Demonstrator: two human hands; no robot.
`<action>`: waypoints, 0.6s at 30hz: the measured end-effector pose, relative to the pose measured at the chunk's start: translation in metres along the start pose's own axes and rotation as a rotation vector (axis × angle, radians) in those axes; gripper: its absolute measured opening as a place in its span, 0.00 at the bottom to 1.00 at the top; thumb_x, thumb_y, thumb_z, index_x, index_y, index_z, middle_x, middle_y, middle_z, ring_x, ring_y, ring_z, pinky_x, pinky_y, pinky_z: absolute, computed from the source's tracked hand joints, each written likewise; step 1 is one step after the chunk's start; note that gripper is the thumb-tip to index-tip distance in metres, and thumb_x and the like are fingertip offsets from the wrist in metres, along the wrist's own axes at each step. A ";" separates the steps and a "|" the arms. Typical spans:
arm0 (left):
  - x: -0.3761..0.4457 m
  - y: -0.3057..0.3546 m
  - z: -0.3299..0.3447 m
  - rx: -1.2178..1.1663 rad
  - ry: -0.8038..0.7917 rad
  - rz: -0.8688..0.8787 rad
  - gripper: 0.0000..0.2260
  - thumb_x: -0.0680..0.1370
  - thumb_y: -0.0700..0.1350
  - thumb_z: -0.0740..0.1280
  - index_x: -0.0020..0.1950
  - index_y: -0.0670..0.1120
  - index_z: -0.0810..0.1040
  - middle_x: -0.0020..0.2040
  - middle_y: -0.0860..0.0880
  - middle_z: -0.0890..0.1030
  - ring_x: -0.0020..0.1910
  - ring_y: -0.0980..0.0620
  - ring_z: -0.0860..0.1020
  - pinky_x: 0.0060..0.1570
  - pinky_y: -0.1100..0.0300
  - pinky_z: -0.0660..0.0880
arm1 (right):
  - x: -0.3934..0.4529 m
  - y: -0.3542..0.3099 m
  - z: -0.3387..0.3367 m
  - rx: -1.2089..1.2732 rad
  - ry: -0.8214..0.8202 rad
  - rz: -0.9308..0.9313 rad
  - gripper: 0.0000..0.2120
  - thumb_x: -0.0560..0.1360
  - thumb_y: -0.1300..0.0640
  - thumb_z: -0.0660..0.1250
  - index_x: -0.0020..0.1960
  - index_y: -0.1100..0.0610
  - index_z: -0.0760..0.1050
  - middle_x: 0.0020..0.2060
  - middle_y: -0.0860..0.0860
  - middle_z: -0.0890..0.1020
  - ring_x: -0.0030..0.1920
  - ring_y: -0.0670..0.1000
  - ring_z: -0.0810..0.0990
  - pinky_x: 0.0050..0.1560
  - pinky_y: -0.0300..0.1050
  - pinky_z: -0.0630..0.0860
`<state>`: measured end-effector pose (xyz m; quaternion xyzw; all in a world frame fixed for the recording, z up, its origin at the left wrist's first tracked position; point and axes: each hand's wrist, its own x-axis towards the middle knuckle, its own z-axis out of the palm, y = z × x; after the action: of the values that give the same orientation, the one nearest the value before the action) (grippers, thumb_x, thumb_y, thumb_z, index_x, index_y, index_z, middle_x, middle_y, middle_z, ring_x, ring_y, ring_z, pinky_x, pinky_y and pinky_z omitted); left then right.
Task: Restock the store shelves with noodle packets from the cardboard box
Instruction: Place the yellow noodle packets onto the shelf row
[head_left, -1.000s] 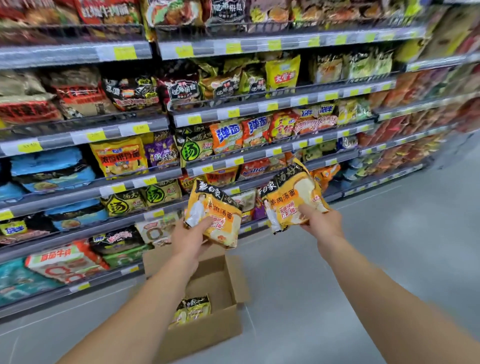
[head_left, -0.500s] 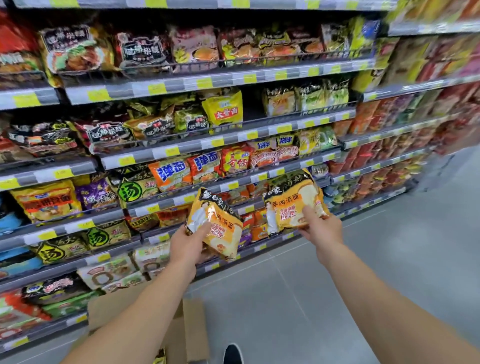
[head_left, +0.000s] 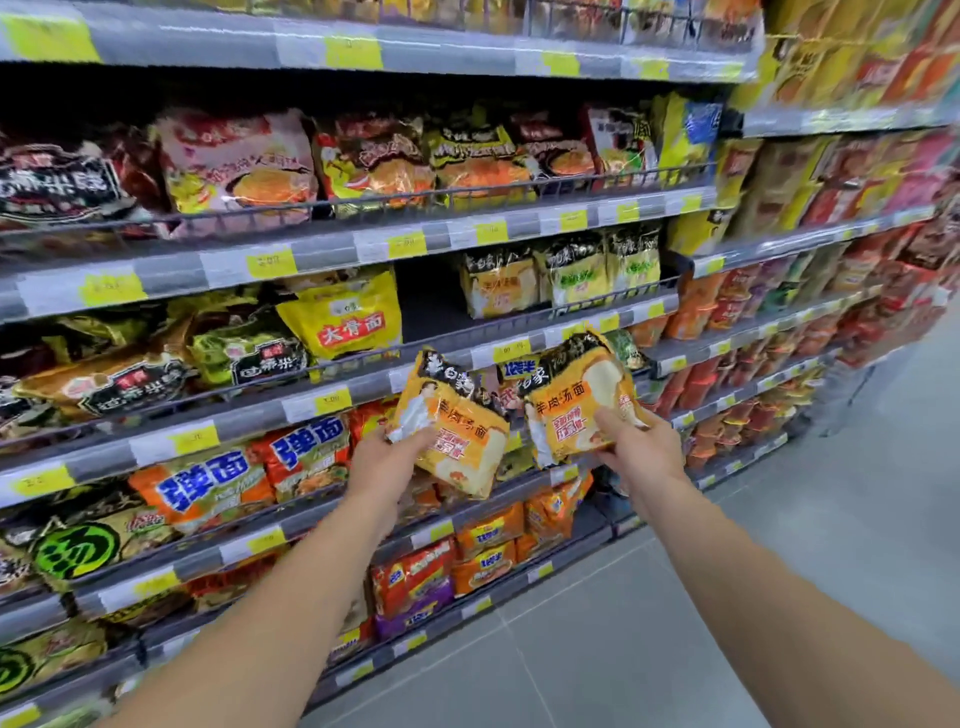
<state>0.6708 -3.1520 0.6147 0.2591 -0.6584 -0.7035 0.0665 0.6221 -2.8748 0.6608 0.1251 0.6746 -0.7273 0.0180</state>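
I hold two orange-and-black noodle packets up in front of the shelves. My left hand (head_left: 387, 460) grips the left packet (head_left: 457, 431) by its lower left corner. My right hand (head_left: 636, 449) grips the right packet (head_left: 576, 400) from below, thumb on its front. Just above them, a shelf (head_left: 519, 325) carries matching orange packets (head_left: 498, 286) beside green ones (head_left: 579, 273), with a dark gap (head_left: 426, 301) to their left. The cardboard box is out of view.
Tiered grey shelves packed with noodle packets fill the left and middle; a yellow bag (head_left: 345, 317) borders the gap. More stocked shelves (head_left: 831, 260) run off to the right. Grey tiled floor (head_left: 779, 571) lies at the lower right.
My view has risen from the box and floor to the upper shelves. Both hands have lifted the packets higher and nearer the shelf with the matching orange packets. The box has dropped out of sight.
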 end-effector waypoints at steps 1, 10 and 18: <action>0.016 0.007 0.007 0.001 -0.008 0.003 0.51 0.50 0.70 0.78 0.69 0.54 0.70 0.62 0.49 0.79 0.56 0.43 0.81 0.54 0.42 0.78 | 0.017 -0.008 0.001 0.016 0.004 -0.003 0.34 0.76 0.54 0.72 0.77 0.56 0.61 0.66 0.54 0.75 0.57 0.56 0.79 0.53 0.49 0.78; 0.051 0.069 0.079 -0.024 -0.006 0.076 0.22 0.75 0.39 0.73 0.67 0.45 0.72 0.54 0.49 0.81 0.48 0.48 0.83 0.54 0.47 0.79 | 0.147 -0.043 -0.011 0.163 -0.111 0.037 0.39 0.75 0.56 0.72 0.79 0.54 0.54 0.69 0.56 0.73 0.62 0.58 0.78 0.62 0.55 0.77; 0.082 0.085 0.144 -0.103 0.193 0.208 0.14 0.75 0.32 0.69 0.56 0.46 0.74 0.52 0.48 0.81 0.49 0.50 0.82 0.49 0.52 0.78 | 0.250 -0.069 -0.004 0.268 -0.339 0.079 0.43 0.66 0.53 0.78 0.75 0.57 0.62 0.65 0.59 0.76 0.56 0.57 0.83 0.61 0.59 0.77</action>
<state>0.5142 -3.0694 0.6733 0.2522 -0.6351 -0.6977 0.2151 0.3671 -2.8286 0.6765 0.0288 0.5537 -0.8199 0.1429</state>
